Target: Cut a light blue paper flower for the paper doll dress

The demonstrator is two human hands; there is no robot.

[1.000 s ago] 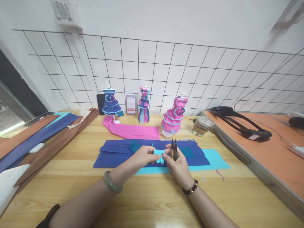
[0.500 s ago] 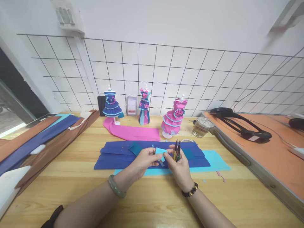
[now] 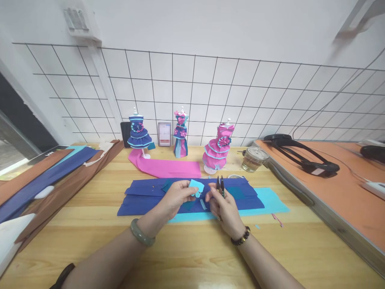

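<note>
The light-blue piece [image 3: 196,186] is raised over the dark-blue sheet [image 3: 140,204], mid-desk. The left hand [image 3: 176,198] clamps it between thumb and fingers. The right hand [image 3: 225,206], just beside and apart from the piece, grips a dark two-pointed tool [image 3: 222,185], points toward the far edge of the desk [image 3: 192,257]. Both forearms [image 3: 111,251] extend from the near edge. A light-blue sheet [image 3: 270,200] projects toward the right edge. Three dress forms [image 3: 181,138] stand along the far edge; a glass [image 3: 254,159] occupies the far right corner. A wire grid [image 3: 194,80] lines the wall [image 3: 210,24]. Half a second ago, both hands contact the piece; now only the left does.
</note>
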